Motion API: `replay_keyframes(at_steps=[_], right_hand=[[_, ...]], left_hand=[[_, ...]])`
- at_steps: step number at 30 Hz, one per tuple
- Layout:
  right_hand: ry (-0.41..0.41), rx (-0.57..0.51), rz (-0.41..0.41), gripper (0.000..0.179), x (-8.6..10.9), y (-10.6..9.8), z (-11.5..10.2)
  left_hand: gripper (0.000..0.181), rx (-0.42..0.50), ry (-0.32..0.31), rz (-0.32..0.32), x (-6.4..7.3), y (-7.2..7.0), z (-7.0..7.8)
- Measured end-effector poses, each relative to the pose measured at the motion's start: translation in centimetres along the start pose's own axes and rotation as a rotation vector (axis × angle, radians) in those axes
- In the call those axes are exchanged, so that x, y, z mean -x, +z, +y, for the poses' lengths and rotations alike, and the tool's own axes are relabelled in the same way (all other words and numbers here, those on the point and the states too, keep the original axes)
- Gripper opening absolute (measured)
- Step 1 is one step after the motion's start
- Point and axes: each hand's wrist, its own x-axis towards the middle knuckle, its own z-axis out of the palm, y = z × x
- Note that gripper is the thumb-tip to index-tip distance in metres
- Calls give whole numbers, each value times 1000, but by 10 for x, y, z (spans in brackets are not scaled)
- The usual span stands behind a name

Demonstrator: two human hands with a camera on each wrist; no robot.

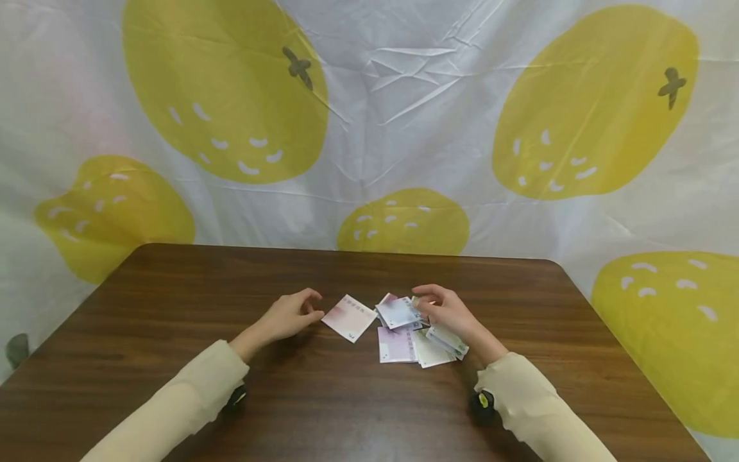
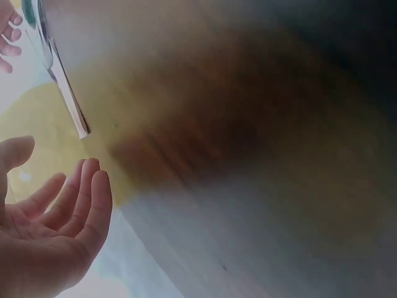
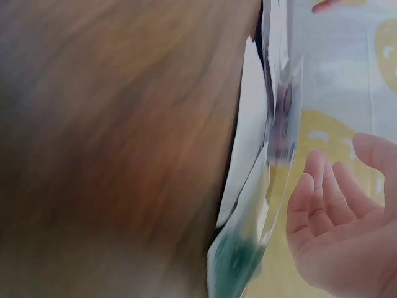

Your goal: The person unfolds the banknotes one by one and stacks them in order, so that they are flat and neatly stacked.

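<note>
A pinkish banknote-like slip (image 1: 349, 318) lies on the table, and the fingertips of my left hand (image 1: 288, 314) are right at its left corner. In the left wrist view that hand (image 2: 65, 226) has loosely bent fingers with nothing between them. To the right is a loose heap: a bluish slip (image 1: 398, 312) on top, a purple one (image 1: 397, 345) in front, and greenish slips (image 1: 433, 350) at the right. My right hand (image 1: 450, 314) is over the heap's right side, partly hiding it. The right wrist view shows its fingers (image 3: 317, 198) relaxed beside the upturned slip edges (image 3: 248, 143).
The brown wooden table (image 1: 323, 410) has rounded far corners. Behind it hangs a white curtain (image 1: 398, 128) printed with yellow fruit. A dark wrist camera (image 1: 484, 404) sits under the right sleeve, another (image 1: 235, 396) under the left.
</note>
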Motion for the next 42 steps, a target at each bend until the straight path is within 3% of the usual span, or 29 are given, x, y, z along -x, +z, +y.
replay_keyframes(at_steps=[8, 16, 20, 27, 35, 42], right_hand=[[8, 32, -55, 36, -12, 20, -6], [-55, 105, -105, 35, -21, 40, -17], [-17, 135, -117, 35, -26, 48, -18], [15, 305, -102, 36, -33, 61, -16], [37, 318, -83, 40, -35, 71, -19], [79, 360, -82, 39, -39, 74, -18]], left_hand=[[35, -45, -54, -22, -6, 5, 5], [39, -115, -60, -32, -13, 8, 6], [42, -136, -71, -33, -15, 10, 7], [48, -194, -78, -43, -20, 15, 13], [48, -227, -118, -72, -23, 20, 19], [40, -265, -108, -97, -25, 20, 18]])
